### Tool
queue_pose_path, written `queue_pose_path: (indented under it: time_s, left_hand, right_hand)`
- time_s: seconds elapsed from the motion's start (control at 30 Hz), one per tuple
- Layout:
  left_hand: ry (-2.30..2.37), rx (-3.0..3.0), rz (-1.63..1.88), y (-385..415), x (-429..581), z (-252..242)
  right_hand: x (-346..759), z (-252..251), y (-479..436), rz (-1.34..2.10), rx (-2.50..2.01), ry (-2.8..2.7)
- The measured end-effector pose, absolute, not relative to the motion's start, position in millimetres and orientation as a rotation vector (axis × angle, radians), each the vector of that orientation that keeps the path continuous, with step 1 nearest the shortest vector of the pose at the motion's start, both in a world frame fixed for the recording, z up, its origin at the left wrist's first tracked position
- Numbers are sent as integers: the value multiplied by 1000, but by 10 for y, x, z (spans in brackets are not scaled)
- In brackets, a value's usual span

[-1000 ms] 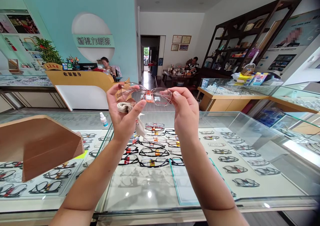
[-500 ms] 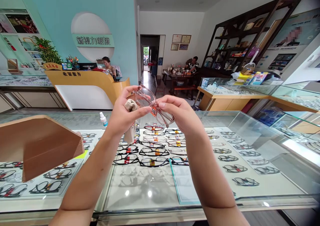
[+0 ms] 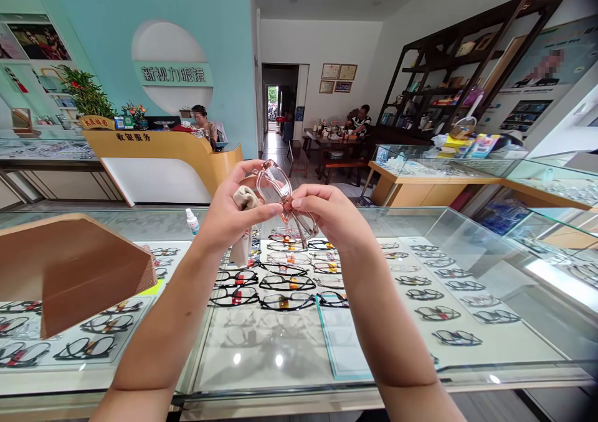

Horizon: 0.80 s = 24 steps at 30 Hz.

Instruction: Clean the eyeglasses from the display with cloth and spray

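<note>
A pair of pinkish clear-framed eyeglasses (image 3: pixel 273 185) is held up above the glass counter, tilted, one lens higher on the left and the other lower on the right. My left hand (image 3: pixel 236 207) is closed on the frame, thumb near the bridge, and a beige cloth (image 3: pixel 242 241) is tucked in the same palm and hangs down. My right hand (image 3: pixel 334 213) pinches the glasses near the bridge with thumb and forefinger. Below both hands lie rows of eyeglasses (image 3: pixel 287 283) inside the display case (image 3: pixel 261 372), many with small coloured tags.
A brown angled board (image 3: pixel 88 272) stands on the counter at left. Beyond my left wrist is a white spray bottle (image 3: pixel 192 221). A person (image 3: pixel 203 126) sits behind the yellow reception desk (image 3: pixel 177 145); another person (image 3: pixel 359 120) sits at a dark table. More glass cases (image 3: pixel 434 170) stand at right.
The glasses have turned between my hands, the lower lens swinging down and left. My right hand has shifted slightly left, closer to my left hand. The cloth stays in my left palm.
</note>
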<state>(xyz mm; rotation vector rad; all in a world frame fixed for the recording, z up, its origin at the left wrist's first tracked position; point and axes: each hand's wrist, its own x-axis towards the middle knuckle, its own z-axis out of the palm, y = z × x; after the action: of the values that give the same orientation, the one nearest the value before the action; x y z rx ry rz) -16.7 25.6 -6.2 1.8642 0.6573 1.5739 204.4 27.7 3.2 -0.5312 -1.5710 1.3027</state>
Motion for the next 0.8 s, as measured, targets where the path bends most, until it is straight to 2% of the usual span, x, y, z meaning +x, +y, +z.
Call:
queue_pose_path:
  time_s: [0.13, 0.27, 0.43, 0.57, 0.7, 0.8]
  left_hand:
    - [746, 1881, 1697, 237, -102, -76]
    - [924, 1860, 1972, 159, 18, -87]
    - [974, 1783, 1812, 17, 156, -59]
    - [1024, 1654, 1821, -19, 180, -49]
    - [1053, 1600, 1881, 30, 125, -38]
    - [1039, 1577, 1875, 82, 70, -31]
  right_hand:
    - [2011, 24, 271, 1139, -567, -1504]
    - [1929, 15, 205, 738, -615, -1460]
    - [1817, -36, 108, 211, -565, -1570]
    - [1758, -82, 51, -92, -644, -1625]
    - [1743, -77, -50, -148, -688, -1724]
    - [1804, -16, -146, -21, -695, -1798]
